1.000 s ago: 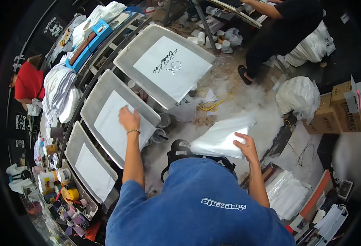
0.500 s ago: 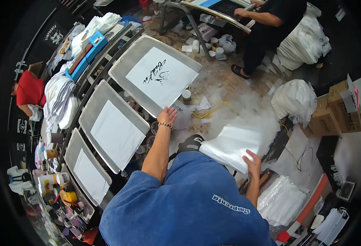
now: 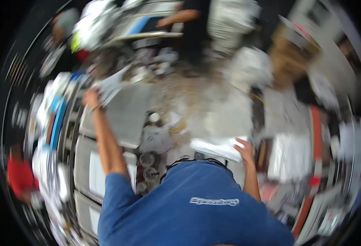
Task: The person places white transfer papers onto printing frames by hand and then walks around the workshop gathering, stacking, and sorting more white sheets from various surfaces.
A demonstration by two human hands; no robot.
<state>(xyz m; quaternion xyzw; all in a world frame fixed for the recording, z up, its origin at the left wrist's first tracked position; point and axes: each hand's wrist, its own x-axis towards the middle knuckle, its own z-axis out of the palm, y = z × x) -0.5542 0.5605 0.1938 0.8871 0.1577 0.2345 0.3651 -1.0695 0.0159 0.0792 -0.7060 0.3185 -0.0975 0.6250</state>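
My left hand (image 3: pixel 92 98), smeared by motion, is closed on the edge of a thin white printed sheet (image 3: pixel 111 88), lifted over the far end of the grey platen (image 3: pixel 125 110). That sheet bends upward, and its dark print is blurred. Two nearer platens each carry a flat white sheet; one white sheet (image 3: pixel 96 174) lies partly behind my left forearm. At my right front, a stack of glossy white sheets (image 3: pixel 217 148) rests by my body. My right hand (image 3: pixel 246 152) grips the right end of the stack, thumb and fingers around its edge.
A co-worker in black (image 3: pixel 195 33) stands beyond, arm over a screen frame (image 3: pixel 147 26). Someone in red (image 3: pixel 20 176) is at far left. Wrapped white bundles (image 3: pixel 291 158), a plastic-wrapped bag (image 3: pixel 250 69) and cardboard boxes (image 3: pixel 293 53) stand right. Tubs (image 3: pixel 149 174) sit beside the platens.
My left hand has moved left and away, and the printed sheet that lay flat is now lifted off its platen. The view has turned; my right hand still holds the stack.
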